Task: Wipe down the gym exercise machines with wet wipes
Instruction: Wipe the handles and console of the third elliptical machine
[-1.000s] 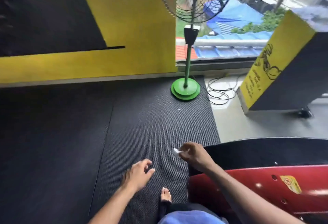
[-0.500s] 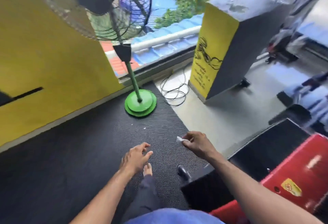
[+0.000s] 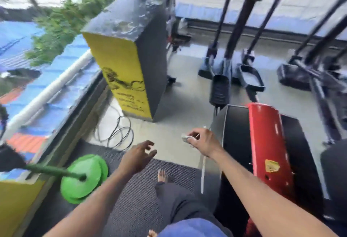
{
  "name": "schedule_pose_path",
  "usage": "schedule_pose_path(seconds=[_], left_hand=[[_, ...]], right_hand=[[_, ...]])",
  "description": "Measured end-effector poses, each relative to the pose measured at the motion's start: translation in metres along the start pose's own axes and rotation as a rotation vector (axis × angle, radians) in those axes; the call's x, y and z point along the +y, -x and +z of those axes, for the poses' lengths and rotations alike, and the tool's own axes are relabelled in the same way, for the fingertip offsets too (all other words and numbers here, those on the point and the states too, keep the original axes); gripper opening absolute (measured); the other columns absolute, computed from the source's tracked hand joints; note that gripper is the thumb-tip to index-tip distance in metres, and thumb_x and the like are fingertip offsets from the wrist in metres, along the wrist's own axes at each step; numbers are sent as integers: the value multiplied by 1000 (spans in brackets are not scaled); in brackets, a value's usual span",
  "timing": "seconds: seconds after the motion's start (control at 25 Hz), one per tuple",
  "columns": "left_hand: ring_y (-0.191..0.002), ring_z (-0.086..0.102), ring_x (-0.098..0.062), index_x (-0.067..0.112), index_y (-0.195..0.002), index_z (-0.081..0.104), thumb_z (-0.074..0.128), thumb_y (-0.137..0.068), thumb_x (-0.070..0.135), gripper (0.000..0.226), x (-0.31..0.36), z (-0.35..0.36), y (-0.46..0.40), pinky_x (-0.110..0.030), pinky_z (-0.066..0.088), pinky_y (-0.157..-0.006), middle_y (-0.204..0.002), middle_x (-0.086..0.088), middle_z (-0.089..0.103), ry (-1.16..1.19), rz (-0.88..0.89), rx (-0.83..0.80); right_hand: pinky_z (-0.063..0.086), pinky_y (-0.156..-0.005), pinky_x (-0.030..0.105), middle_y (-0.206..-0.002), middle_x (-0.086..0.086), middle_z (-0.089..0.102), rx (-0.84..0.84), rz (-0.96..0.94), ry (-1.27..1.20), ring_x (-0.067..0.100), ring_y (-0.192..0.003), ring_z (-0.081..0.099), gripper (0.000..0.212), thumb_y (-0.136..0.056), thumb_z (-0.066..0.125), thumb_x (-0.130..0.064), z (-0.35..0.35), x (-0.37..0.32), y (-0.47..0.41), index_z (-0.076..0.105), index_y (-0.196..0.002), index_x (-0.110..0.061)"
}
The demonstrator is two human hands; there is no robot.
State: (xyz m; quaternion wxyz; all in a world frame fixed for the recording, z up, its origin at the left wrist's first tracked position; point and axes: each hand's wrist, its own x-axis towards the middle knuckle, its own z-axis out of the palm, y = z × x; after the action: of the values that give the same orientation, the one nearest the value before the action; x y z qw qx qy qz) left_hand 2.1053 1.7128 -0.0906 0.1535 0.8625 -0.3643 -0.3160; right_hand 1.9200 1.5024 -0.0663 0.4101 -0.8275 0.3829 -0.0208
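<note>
My right hand pinches a small crumpled white wet wipe in the air, just left of a black treadmill deck with a red cover. My left hand hangs in front of me with loosely spread fingers and holds nothing. Elliptical machines with black pedals stand further ahead on the grey floor, blurred by motion.
A yellow and black pillar stands ahead left. A green fan base and coiled black cable lie near the window sill. My bare foot steps on the black rubber mat.
The view has swung right, from the yellow wall and fan toward the pillar, treadmill and ellipticals. Both hands keep their pose, the right one still pinching the wipe.
</note>
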Motion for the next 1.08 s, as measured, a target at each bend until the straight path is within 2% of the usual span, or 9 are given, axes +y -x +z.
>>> schedule_pose_path(seconds=[0.12,0.28,0.4,0.56,0.68,0.88,1.0,1.08], left_hand=[[-104,71,-15,32,-129,63,65,-97,49,36,61,-47,-91,-34,54,-91,-120,10,72,-25,135,40],[-110,69,-17,37,-125,62,53,-84,67,52,132,-90,-205,-36,55,-93,-118,15,71,-75,250,39],[-112,67,-12,39,-127,61,59,-93,59,39,207,-136,-276,-35,53,-94,-118,20,69,-152,338,50],[-110,68,-11,38,-129,60,60,-98,54,35,296,-202,-355,-34,53,-91,-122,17,69,-152,487,133],[-106,70,-12,37,-130,61,62,-99,53,35,339,-243,-411,-33,55,-87,-123,14,71,-155,572,180],[-105,71,-7,37,-129,62,62,-96,58,39,395,-318,-527,-33,57,-88,-122,15,72,-126,707,282],[-106,71,-7,40,-131,60,56,-89,66,50,422,-369,-606,-32,56,-89,-125,16,71,-91,743,340],[-105,72,-8,39,-134,59,55,-92,67,51,443,-401,-658,-33,57,-89,-130,13,69,-87,786,368]], right_hand=[[49,-69,27,-82,-3,73,168,54,-26,14,-75,66,8,-84,80,-29,-58,8,-57,76,-88,-24],[50,-66,24,-80,-9,73,322,63,-40,3,-73,67,21,-82,80,-45,-122,13,-130,75,-84,-24],[51,-65,25,-80,-12,72,415,84,-56,1,-72,66,20,-84,78,-47,-181,15,-185,72,-82,-28],[54,-70,27,-82,-13,72,535,53,-50,1,-76,68,18,-84,77,-49,-267,-5,-255,71,-84,-31],[53,-68,25,-83,-14,73,606,15,-37,-1,-75,67,16,-84,77,-44,-312,-21,-295,74,-88,-28],[50,-63,19,-78,-14,73,684,-14,-30,-1,-72,67,23,-83,78,-50,-380,-29,-384,74,-84,-27],[50,-64,18,-80,-14,73,754,11,-2,3,-74,67,16,-83,79,-42,-425,-34,-454,74,-85,-26],[48,-64,15,-80,-16,72,794,16,6,1,-73,66,11,-84,79,-36,-453,-42,-497,73,-84,-27]])
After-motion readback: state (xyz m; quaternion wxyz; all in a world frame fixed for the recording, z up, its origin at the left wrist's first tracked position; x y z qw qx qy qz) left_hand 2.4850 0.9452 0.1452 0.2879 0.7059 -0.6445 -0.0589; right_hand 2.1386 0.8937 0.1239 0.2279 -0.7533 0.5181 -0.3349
